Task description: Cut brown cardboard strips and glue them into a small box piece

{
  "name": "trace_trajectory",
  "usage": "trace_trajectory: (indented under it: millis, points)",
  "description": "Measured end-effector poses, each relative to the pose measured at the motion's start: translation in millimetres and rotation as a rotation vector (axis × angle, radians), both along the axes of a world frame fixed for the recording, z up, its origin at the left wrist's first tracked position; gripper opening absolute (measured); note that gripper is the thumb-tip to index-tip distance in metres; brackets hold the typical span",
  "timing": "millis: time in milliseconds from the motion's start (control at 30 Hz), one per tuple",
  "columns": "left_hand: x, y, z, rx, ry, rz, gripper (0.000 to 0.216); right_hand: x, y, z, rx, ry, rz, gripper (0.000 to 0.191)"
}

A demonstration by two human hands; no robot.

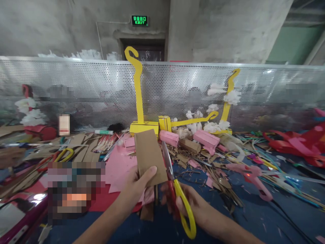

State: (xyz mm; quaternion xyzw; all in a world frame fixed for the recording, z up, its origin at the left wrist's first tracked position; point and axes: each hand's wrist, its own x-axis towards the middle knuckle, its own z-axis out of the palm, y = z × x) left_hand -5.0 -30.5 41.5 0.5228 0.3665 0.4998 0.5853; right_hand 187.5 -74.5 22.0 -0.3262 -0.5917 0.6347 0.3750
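Note:
My left hand (pixel 135 188) is closed on the lower edge of a brown cardboard strip (pixel 148 156), holding it upright over the table. My right hand (pixel 189 203) grips red-and-yellow scissors (pixel 177 193) by their handles. The blades (pixel 167 159) point up and away along the right edge of the cardboard. A narrow cardboard offcut (pixel 147 211) lies on the table just below my hands.
The blue table (pixel 254 217) is littered with cardboard scraps, pink paper (pixel 118 167), pink blocks (pixel 207 139), coloured strips and a pink glue gun (pixel 254 176). Yellow cardboard hook shapes (pixel 137 88) with white tufts stand before a perforated metal screen (pixel 76 88). Another pair of scissors (pixel 62 156) lies at left.

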Motion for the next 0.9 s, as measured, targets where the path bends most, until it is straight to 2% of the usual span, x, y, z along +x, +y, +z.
trace_trajectory:
  millis: [167,400,667,900]
  points:
    - [-5,5,-3.5,0.039,-0.033,0.06,0.047,8,-7,9.2,0.095,-0.122,0.106,0.067]
    - [-6,3,1.0,0.048,-0.004,0.073,0.044,-3,-10,15.9,0.084,-0.128,0.083,0.063]
    - [-4,2,1.8,0.054,0.032,0.056,0.05,-8,-7,-1.2,0.095,-0.029,0.033,0.06]
    - [3,-4,2.2,0.032,0.02,0.071,0.055,-13,0,-21.7,0.05,0.013,0.087,0.058]
